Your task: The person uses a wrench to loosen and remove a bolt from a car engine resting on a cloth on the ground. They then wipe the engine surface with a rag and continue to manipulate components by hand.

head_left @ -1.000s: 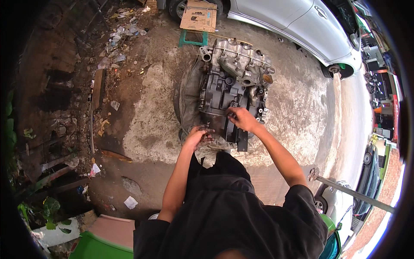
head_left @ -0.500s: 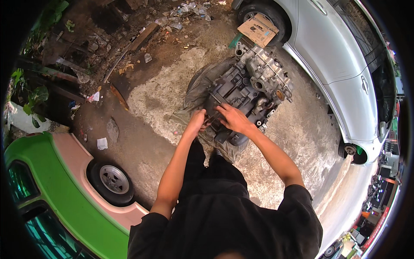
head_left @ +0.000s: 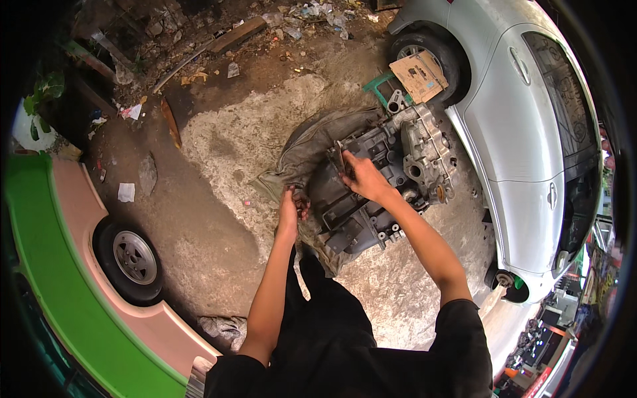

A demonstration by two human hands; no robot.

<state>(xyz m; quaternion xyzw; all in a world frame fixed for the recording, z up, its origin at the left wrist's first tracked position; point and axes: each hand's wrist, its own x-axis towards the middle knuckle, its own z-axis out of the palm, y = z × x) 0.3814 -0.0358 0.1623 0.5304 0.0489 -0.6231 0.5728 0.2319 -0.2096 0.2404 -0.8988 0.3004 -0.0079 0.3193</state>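
A grey metal engine block (head_left: 391, 172) lies on a dirty grey cloth (head_left: 298, 156) on the concrete ground in front of me. My right hand (head_left: 361, 178) rests on top of the block, its fingers closed around a thin dark tool (head_left: 340, 158) that stands up from the metal. My left hand (head_left: 290, 204) is at the block's near left edge, gripping the bunched edge of the cloth.
A silver car (head_left: 524, 132) stands close on the right, a piece of cardboard (head_left: 419, 76) leaning on its wheel. A green and pink vehicle (head_left: 73, 278) with a wheel (head_left: 133, 259) sits at the left. Rubbish and a wooden plank (head_left: 232, 36) lie at the back.
The view has swung, so the engine block now sits further right and the silver car fills the right side. My left hand has dropped to the cloth; my right stays on the block.
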